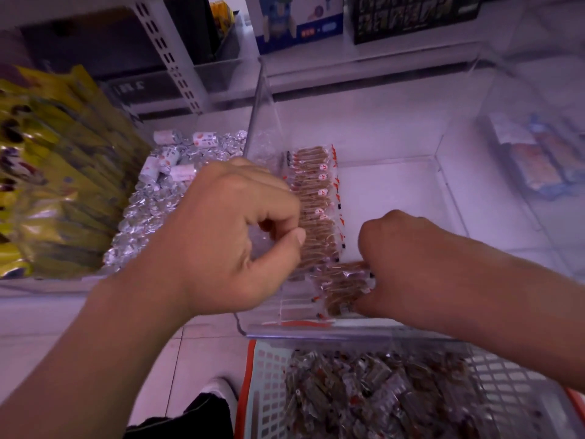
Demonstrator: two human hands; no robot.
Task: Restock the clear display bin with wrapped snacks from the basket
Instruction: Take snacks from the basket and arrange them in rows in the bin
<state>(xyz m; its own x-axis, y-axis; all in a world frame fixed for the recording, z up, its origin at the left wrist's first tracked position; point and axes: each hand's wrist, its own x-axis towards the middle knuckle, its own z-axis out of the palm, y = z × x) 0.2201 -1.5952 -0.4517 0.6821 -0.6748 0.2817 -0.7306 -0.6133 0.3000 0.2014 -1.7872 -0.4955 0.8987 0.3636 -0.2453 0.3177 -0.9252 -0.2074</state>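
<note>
A clear display bin is seen on the white shelf, and both hands are reached into it from the near side. A row of wrapped snacks, brown sticks in clear wrappers with red and white print, is stood on edge along the bin's left wall, running from the back toward the front. The left hand is held at the near part of that row, its thumb and forefinger curled together at the wrappers; whether a wrapper is actually pinched cannot be told, since the fingertips are blurred. The right hand is closed round a small bundle of snacks, which is held low in the bin's front area, just beside the near end of the row. The right half of the bin floor is left bare and white.

Below the bin's front edge, a basket with an orange rim and pale mesh walls is seen, filled with a loose heap of wrapped snacks. To the left of the bin, foil-wrapped sweets are piled, and beyond them yellow packets are stacked.
</note>
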